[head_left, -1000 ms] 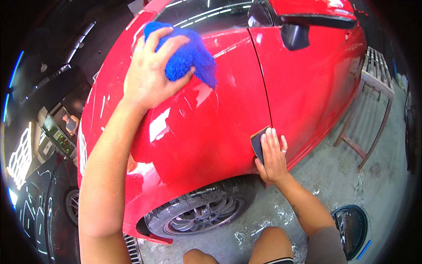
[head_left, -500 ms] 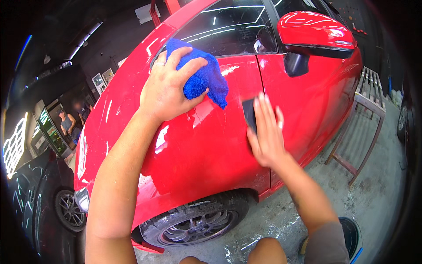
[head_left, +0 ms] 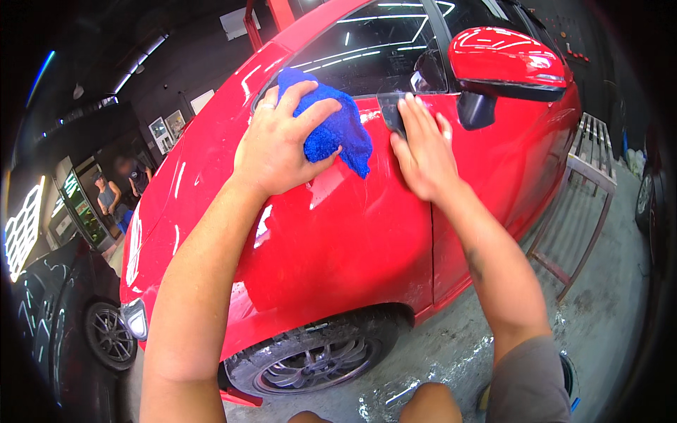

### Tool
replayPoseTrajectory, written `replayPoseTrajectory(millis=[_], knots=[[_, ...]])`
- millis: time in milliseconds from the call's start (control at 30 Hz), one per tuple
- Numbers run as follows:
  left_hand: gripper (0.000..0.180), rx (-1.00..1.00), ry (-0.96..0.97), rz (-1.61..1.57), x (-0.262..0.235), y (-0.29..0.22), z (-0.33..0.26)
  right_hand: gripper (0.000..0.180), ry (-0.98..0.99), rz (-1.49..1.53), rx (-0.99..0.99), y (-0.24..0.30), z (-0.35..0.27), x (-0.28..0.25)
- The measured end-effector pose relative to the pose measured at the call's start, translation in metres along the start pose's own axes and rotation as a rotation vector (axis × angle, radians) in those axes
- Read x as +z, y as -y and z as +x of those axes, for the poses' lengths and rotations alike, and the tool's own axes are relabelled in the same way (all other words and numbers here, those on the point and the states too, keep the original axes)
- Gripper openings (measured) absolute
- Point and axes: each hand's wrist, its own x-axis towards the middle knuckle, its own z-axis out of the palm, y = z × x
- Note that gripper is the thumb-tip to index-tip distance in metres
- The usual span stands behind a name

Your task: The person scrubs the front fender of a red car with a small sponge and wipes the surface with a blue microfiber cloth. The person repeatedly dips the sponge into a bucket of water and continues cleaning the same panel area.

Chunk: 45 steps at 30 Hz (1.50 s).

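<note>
**Cloth and scraper on the red fender**

We saw the left hand (head_left: 278, 144) clenched around a blue microfibre cloth (head_left: 337, 130), fingers spread over its fuzzy, bunched top while one loose corner hung down against the paint. The cloth lay pressed on the red car (head_left: 338, 247) high on the fender, just below the base of the windscreen (head_left: 367, 53). Just beside it, the right hand (head_left: 423, 151) lay flat with straight fingers over a small dark scraper-like pad (head_left: 390, 113), pinning it to the panel near the seam where fender meets door; only the pad's upper edge showed, so we could not tell its full shape. The two hands were near each other but not touching.

The bodywork was glossy and smooth, carrying bright streaks of reflected light. A rounded red wing mirror (head_left: 508, 60) stood on a black stalk right of the right hand. Below, the front wheel (head_left: 317, 363) showed grey alloy spokes inside a dull black tyre, on wet concrete floor (head_left: 599, 303). A rusty metal frame stand (head_left: 585, 190) stood beside the door. A dark car (head_left: 63, 317) was parked at far left, and two people (head_left: 120, 190) stood in the distance.
</note>
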Motion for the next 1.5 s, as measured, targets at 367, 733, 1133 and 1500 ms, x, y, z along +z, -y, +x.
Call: replayPoseTrajectory(millis=[367,733,1133,1500], knots=[[0.072,0.043,0.008,0.131,0.029,-0.011,0.021,0.07,0.558,0.16,0.198,0.028,-0.338,0.008],[0.023,0.5,0.049,-0.058,0.14,-0.195,-0.085,0.053,0.062,0.213,1.06,-0.02,-0.554,-0.258],[0.027,0.219,0.149,-0.953,0.164,-0.47,-0.149,0.021,0.597,-0.472,1.034,-0.09,-0.695,-0.344],[0.057,0.234,0.969,-1.274,0.118,-0.715,-0.197,0.026,0.479,-0.506,1.028,-0.1,-0.708,-0.347]])
